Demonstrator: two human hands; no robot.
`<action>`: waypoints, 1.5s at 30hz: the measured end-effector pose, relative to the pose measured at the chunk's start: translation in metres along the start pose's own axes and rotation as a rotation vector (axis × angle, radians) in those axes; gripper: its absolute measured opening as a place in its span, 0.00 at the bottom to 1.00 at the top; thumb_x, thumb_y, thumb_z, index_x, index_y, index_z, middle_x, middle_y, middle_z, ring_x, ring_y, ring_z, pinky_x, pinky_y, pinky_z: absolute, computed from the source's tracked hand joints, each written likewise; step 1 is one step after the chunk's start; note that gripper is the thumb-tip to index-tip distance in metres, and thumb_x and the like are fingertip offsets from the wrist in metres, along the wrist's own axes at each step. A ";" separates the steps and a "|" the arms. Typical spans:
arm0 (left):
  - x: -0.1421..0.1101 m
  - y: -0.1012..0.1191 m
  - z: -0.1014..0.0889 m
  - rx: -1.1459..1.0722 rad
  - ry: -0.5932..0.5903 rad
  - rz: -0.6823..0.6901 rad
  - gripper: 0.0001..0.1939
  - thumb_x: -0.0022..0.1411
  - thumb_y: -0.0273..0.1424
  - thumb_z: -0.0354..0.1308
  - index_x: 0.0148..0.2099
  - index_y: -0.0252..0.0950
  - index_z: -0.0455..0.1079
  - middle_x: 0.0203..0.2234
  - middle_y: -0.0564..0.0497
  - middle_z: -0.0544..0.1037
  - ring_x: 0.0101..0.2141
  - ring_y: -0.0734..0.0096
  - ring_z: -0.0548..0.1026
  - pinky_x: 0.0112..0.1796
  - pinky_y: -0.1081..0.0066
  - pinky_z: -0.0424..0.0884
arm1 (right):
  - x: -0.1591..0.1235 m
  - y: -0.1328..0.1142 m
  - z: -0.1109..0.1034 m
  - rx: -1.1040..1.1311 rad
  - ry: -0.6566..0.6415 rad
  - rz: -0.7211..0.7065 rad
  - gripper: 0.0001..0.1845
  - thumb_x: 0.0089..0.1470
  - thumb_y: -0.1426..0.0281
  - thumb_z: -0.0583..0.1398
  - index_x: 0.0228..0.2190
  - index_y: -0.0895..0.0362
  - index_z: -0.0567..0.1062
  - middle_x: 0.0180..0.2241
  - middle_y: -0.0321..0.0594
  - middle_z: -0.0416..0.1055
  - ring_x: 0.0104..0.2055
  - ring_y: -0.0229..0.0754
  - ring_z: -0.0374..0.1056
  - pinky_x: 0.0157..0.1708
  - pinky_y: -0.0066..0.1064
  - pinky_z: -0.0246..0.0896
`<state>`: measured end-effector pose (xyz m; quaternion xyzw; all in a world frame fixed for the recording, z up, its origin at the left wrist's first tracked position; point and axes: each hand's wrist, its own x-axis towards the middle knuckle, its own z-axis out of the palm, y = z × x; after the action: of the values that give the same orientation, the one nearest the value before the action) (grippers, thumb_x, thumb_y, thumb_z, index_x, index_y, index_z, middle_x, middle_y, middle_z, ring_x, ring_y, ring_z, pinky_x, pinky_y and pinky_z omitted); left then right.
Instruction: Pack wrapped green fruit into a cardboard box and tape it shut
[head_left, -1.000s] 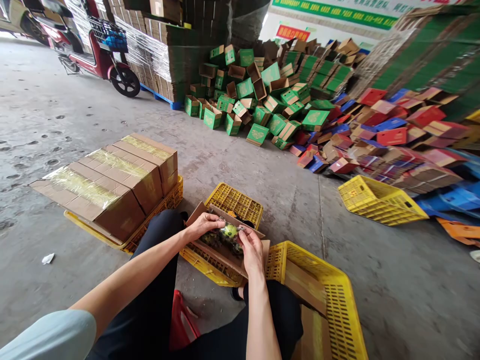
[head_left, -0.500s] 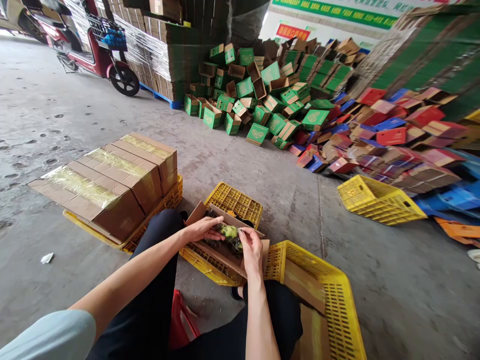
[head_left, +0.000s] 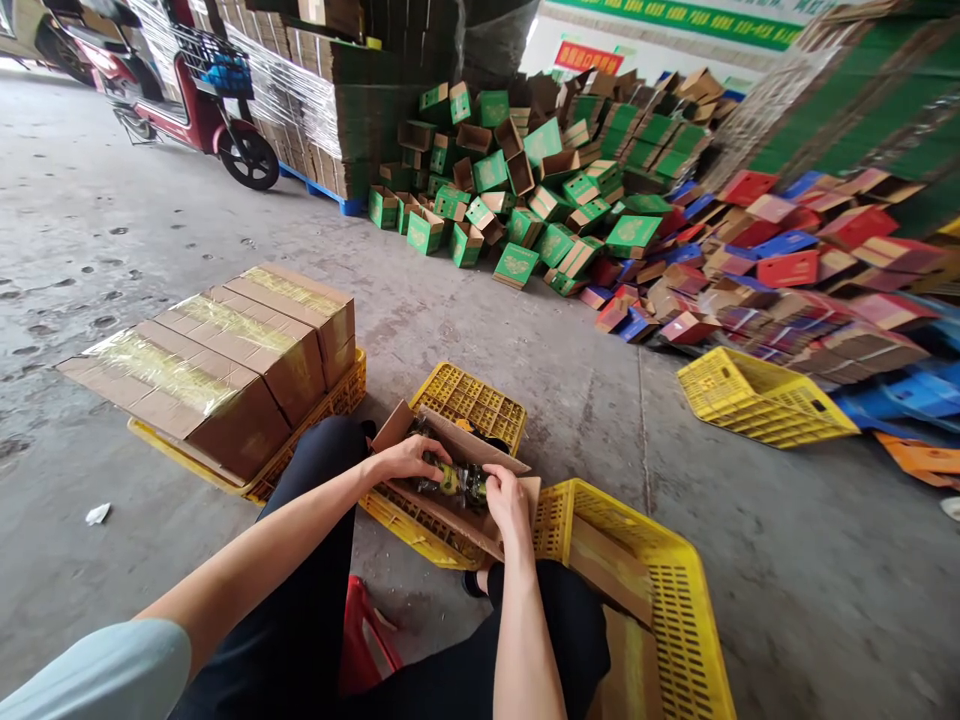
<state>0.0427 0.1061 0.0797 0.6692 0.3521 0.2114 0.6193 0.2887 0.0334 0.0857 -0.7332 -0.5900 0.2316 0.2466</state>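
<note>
An open cardboard box (head_left: pixel 441 515) sits on an upturned yellow crate (head_left: pixel 480 402) in front of my knees. Inside it lie items in clear, dark-printed film, hard to make out. My left hand (head_left: pixel 411 460) curls its fingers over the left end of a green-yellow item in printed plastic wrap (head_left: pixel 451 480), whose exact kind is unclear. At its right end, my right hand (head_left: pixel 508 500) pinches the wrap. The wrapped item is low in the box opening, between both hands.
Taped cartons (head_left: pixel 225 350) rest on a yellow crate to the left. On the right, another yellow crate (head_left: pixel 679 600) holds cartons. Beyond are a tilted yellow crate (head_left: pixel 761 400), heaped green boxes (head_left: pixel 517 262), red and blue boxes (head_left: pixel 787 268) and a red scooter (head_left: pixel 199 110). A red stool (head_left: pixel 364 640) shows beneath me.
The wrapped item has gone down into the box with both hands. My left hand has turned from supporting it at the side to gripping it from above.
</note>
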 end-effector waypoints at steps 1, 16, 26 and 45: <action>0.000 -0.002 0.001 0.083 -0.059 0.025 0.20 0.52 0.35 0.70 0.48 0.35 0.82 0.37 0.49 0.83 0.37 0.64 0.78 0.39 0.72 0.70 | 0.001 -0.001 0.004 -0.043 -0.027 -0.007 0.21 0.56 0.76 0.52 0.42 0.55 0.82 0.49 0.46 0.80 0.54 0.49 0.74 0.61 0.40 0.62; 0.003 -0.013 0.011 0.342 -0.139 0.005 0.26 0.61 0.41 0.66 0.58 0.37 0.77 0.44 0.47 0.84 0.46 0.56 0.81 0.47 0.70 0.72 | 0.009 -0.008 0.037 -0.210 -0.177 0.179 0.22 0.56 0.78 0.55 0.47 0.58 0.83 0.50 0.52 0.79 0.57 0.49 0.72 0.59 0.34 0.61; 0.007 -0.009 0.005 0.036 0.111 -0.060 0.29 0.59 0.39 0.66 0.60 0.32 0.75 0.49 0.41 0.82 0.48 0.52 0.79 0.47 0.64 0.74 | -0.006 -0.033 0.006 0.029 0.005 0.013 0.18 0.57 0.70 0.53 0.39 0.54 0.83 0.46 0.43 0.81 0.50 0.47 0.76 0.55 0.36 0.67; -0.003 0.026 0.011 -0.473 0.107 0.073 0.22 0.49 0.43 0.76 0.33 0.32 0.72 0.29 0.53 0.77 0.29 0.76 0.71 0.34 0.74 0.64 | -0.025 -0.040 -0.004 0.976 -0.069 0.172 0.25 0.45 0.53 0.71 0.42 0.54 0.83 0.42 0.40 0.82 0.42 0.48 0.77 0.45 0.39 0.74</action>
<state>0.0545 0.0968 0.1038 0.5058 0.3008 0.3453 0.7311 0.2567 0.0155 0.1154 -0.5700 -0.3579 0.5245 0.5214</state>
